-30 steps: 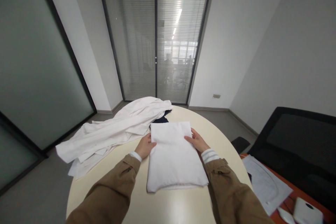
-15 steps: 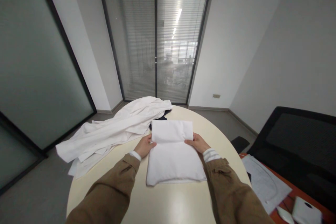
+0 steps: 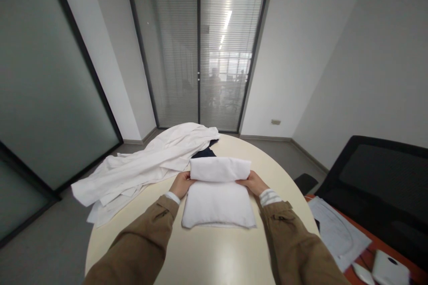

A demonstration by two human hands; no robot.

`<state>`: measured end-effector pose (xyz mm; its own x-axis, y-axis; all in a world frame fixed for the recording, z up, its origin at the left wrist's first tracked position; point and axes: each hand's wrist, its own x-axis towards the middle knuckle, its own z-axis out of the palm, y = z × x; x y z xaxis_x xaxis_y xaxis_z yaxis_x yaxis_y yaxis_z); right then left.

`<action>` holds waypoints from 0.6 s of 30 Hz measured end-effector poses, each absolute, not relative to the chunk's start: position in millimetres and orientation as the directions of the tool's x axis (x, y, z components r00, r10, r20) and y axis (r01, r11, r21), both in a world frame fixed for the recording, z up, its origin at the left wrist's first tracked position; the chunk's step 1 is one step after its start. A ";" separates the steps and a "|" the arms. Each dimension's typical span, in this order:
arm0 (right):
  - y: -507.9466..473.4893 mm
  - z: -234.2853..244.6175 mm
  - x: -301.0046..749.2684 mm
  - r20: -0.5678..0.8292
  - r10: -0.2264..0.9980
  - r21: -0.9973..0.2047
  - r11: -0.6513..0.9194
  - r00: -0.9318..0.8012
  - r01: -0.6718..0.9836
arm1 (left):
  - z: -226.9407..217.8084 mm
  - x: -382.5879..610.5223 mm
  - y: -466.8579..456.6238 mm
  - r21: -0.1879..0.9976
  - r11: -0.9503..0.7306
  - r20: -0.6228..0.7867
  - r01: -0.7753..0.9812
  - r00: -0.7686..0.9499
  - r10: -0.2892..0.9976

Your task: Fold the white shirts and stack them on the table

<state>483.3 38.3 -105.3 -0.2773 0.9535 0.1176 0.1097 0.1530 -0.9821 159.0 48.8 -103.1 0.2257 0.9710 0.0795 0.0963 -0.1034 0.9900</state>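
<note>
A white folded cloth (image 3: 219, 205), perhaps a garment, lies on the round cream table (image 3: 203, 258). Its far part is turned over into a thick fold across the top. My left hand (image 3: 181, 184) grips the left end of that fold, and my right hand (image 3: 254, 182) pinches the right end. Both thumbs lie along the fold's near edge; the other fingers are partly hidden behind the cloth. Just beyond the fold is a dark navy cloth (image 3: 205, 153), partly covered by a heap of loose white garments (image 3: 147, 164) on the table's left side.
On the right, a black mesh chair (image 3: 381, 187) stands by a red-orange desk (image 3: 359, 262) holding a clear plastic sleeve (image 3: 337, 231), a white mouse (image 3: 363, 273) and a white box-like object (image 3: 390, 269). A glass door with blinds (image 3: 199, 53) is behind the table.
The far part of the white cloth has come over toward me, making a thicker, shorter fold. Its near edge has shifted slightly away and left. More of the navy cloth shows.
</note>
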 end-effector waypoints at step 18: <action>41.2 -111.1 487.6 0.075 0.982 -0.992 0.092 -0.173 0.091 | -103.7 158.5 51.3 0.999 -0.033 0.031 0.009 0.168 0.985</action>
